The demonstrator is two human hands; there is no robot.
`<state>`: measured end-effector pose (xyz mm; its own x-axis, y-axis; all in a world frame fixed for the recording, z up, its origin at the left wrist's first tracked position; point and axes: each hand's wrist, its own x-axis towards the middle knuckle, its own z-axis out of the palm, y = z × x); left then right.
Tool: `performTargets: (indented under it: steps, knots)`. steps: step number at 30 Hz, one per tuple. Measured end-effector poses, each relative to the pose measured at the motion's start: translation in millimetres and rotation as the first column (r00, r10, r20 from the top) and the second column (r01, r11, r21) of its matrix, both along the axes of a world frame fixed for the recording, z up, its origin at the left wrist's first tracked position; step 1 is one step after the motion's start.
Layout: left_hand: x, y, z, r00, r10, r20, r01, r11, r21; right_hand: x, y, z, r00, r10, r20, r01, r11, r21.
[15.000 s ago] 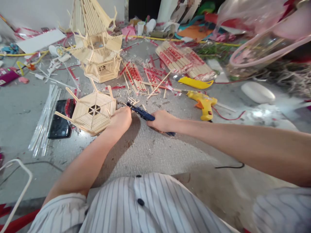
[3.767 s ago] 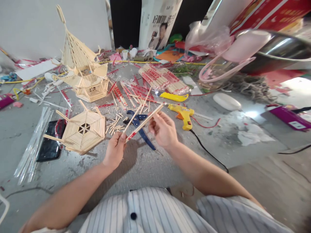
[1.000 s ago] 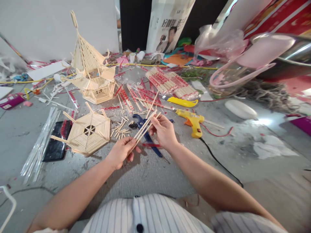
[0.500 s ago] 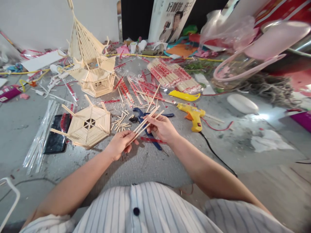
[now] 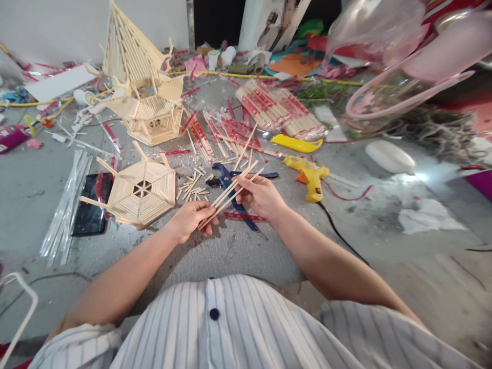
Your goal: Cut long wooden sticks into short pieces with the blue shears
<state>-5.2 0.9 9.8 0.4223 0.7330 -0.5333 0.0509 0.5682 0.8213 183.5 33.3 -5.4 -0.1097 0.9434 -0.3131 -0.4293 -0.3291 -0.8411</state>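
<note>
Several thin wooden chopsticks [image 5: 226, 198] slant up to the right between my hands. My left hand [image 5: 194, 221] is closed around their lower ends, thumb on top. Higher up, my right hand [image 5: 259, 196] pinches the same sticks between thumb and fingers. Under them lies a blue-handled cutter [image 5: 222, 174], partly covered by my right hand and the sticks. Short cut stick pieces [image 5: 191, 187] are scattered left of the cutter. Farther left rests a hexagonal stick frame [image 5: 161, 187] with posts standing up from its corners. Behind it stands a pagoda-like stick model [image 5: 154, 120] with a tall pointed roof.
A yellow glue gun [image 5: 310, 177] with a black cord lies right of my right hand. Beyond are a yellow utility knife [image 5: 296, 143] and packs of wrapped chopsticks [image 5: 265, 105]. A black phone [image 5: 89, 212] and clear glue sticks [image 5: 63, 210] lie at left. A white lamp [image 5: 390, 156] shines at right.
The view has shifted slightly, so the table's things sit a little higher in it. My hands keep hold of the chopsticks in nearly the same pose.
</note>
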Motion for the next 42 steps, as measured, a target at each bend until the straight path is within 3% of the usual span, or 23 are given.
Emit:
performTargets:
  steps: [15, 23, 32, 42]
  knots:
    - [1.5, 0.1, -0.3, 1.000, -0.010, 0.001, 0.010, 1.000, -0.013, 1.2, -2.7, -2.3, 0.998, 0.053, -0.019, -0.054, 0.998, -0.013]
    - [1.0, 1.4, -3.0, 0.998, 0.045, 0.050, -0.043, 0.998, -0.048, -0.5, -4.5, -4.2, 0.999, -0.006, 0.034, 0.005, 1.000, 0.024]
    - [1.5, -0.9, 0.7, 1.000, -0.025, -0.015, 0.025, 1.000, 0.003, -2.7, -9.0, -1.6, 0.996, 0.074, 0.048, -0.078, 0.993, 0.093]
    - [-1.7, -0.1, 0.5, 0.996, -0.037, 0.075, 0.036, 0.999, 0.007, -0.3, -9.0, -0.2, 0.999, 0.053, -0.001, -0.053, 0.992, 0.111]
